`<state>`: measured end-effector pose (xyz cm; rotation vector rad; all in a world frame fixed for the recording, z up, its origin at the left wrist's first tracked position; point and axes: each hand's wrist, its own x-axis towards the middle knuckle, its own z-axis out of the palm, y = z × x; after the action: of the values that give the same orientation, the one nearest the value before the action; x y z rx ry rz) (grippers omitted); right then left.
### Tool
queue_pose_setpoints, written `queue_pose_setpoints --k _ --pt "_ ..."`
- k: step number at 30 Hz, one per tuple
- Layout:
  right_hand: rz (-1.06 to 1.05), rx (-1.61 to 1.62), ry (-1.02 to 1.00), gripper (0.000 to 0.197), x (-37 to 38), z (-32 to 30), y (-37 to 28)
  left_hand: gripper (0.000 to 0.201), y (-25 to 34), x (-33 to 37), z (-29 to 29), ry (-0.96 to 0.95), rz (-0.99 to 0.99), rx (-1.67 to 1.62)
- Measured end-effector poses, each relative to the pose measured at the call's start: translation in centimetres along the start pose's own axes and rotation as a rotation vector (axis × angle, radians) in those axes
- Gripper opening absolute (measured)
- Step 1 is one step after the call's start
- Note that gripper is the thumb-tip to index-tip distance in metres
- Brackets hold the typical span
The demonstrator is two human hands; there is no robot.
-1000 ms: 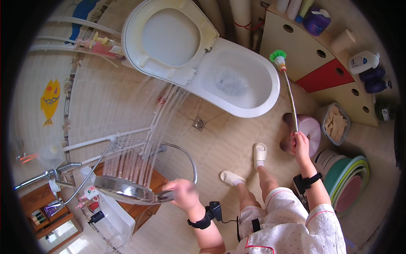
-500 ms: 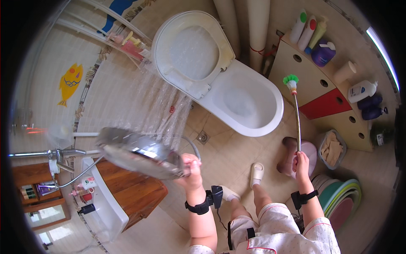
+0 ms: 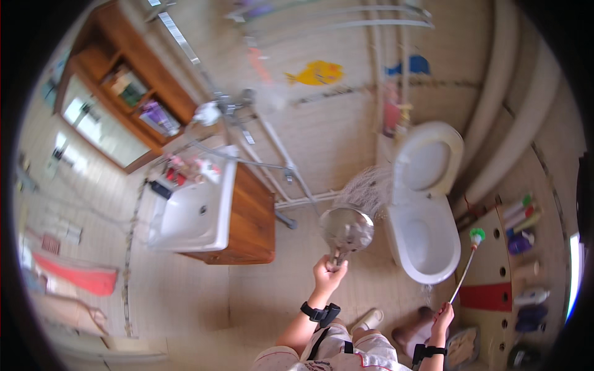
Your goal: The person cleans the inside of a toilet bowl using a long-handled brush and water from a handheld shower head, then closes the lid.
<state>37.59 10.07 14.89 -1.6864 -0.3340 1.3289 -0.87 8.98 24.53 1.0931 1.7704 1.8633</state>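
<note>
My left hand (image 3: 328, 276) is closed round the handle of a large round chrome shower head (image 3: 346, 230). Water (image 3: 365, 187) sprays from its far side toward the wall and floor left of the toilet. The white toilet (image 3: 455, 250) stands to the right of the shower head, with its seat and lid (image 3: 456, 154) raised. Drips fall from the bowl's front rim. Gripped by its thin metal handle in my right hand (image 3: 442, 316) is a toilet brush (image 3: 477, 235). Its green and white head points up, right of the bowl and apart from it.
A white washbasin (image 3: 226, 213) on a wooden cabinet (image 3: 253, 216) is at the left, below a wooden mirror cabinet (image 3: 102, 123). Bottles line a low cabinet (image 3: 486, 297) at the right. A purplish stool (image 3: 413, 328) stands beside my slippered foot; pipes run behind the toilet.
The view has swung left, so the toilet appears farther right and the washbasin shows fully. The shower head has turned and now sprays away from me. Both hands keep their holds.
</note>
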Motion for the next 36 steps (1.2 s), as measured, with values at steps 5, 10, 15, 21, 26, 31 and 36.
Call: queue_pose_setpoints --k 5,10,15,21,26,31,36 --pt "-0.054 0.001 -0.04 0.022 -3.3 7.5 -3.8 0.031 3.4 5.1 -13.6 0.489 -0.08 0.048" --pt "-0.031 -0.012 -0.209 0.018 -6.5 15.8 -5.2 0.03 2.9 12.0 -27.1 0.595 -0.319 -0.007" --pt "-0.116 -0.098 -0.218 0.018 -11.7 24.4 -5.4 0.049 -7.9 19.1 -37.6 0.582 -0.499 0.129" --pt "-0.097 -0.11 -0.306 0.02 -15.2 31.1 -3.1 0.079 -20.0 22.2 -45.2 0.51 -0.585 0.392" --pt "-0.154 -0.062 -0.126 0.021 -16.9 29.5 -2.5 0.065 -10.2 26.2 -38.9 -0.105 -0.866 1.137" --pt "-0.088 0.03 -0.032 0.02 -17.1 28.5 -1.6 0.049 -2.2 32.2 -35.9 -0.502 -0.478 1.301" --pt "-0.044 0.193 0.048 0.022 -17.0 26.8 -0.4 0.068 1.4 38.6 -26.6 -0.494 -0.049 0.706"
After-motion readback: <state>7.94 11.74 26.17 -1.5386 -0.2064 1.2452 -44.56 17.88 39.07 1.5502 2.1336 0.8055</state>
